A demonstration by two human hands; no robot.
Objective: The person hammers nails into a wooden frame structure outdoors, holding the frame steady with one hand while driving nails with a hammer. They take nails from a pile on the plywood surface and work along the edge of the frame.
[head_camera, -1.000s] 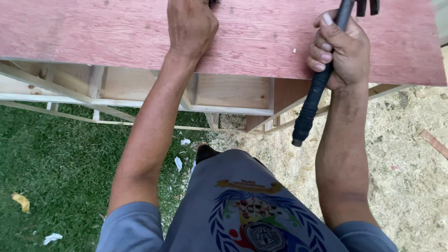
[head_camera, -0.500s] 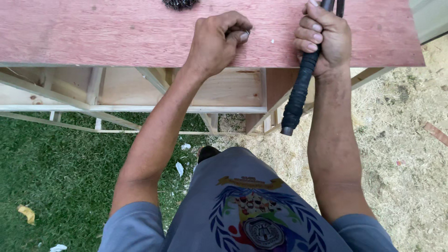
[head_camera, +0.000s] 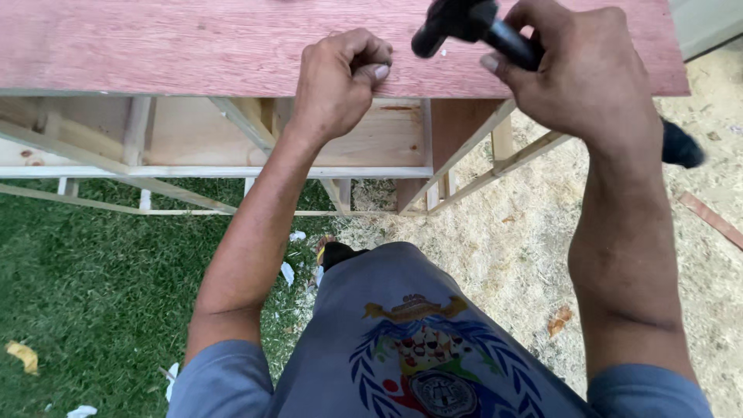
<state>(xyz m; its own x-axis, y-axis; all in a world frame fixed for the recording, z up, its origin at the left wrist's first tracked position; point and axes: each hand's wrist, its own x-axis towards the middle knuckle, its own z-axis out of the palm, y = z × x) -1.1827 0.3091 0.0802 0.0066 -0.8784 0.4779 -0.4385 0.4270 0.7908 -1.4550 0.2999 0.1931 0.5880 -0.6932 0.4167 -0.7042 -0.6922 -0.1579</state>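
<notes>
A reddish plywood board (head_camera: 155, 46) lies flat on a pale wooden frame (head_camera: 193, 170). My left hand (head_camera: 337, 81) rests on the board's near edge with thumb and fingertips pinched together; whatever is between them is hidden. My right hand (head_camera: 580, 77) grips a black hammer (head_camera: 464, 22) by its handle. The hammer's head hovers just right of my left fingertips, above the board. The handle's black end (head_camera: 683, 144) sticks out past my right wrist.
Green grass (head_camera: 93, 286) with scraps of white and yellow litter covers the ground on the left. Sandy ground with sawdust (head_camera: 503, 255) lies on the right, with a reddish wood strip (head_camera: 712, 220) on it. The frame's slanted braces reach down under the board.
My right hand has turned the hammer from hanging handle-down to head-forward beside my left fingers. My left hand has stayed pinched at the board's edge. The view has drawn closer.
</notes>
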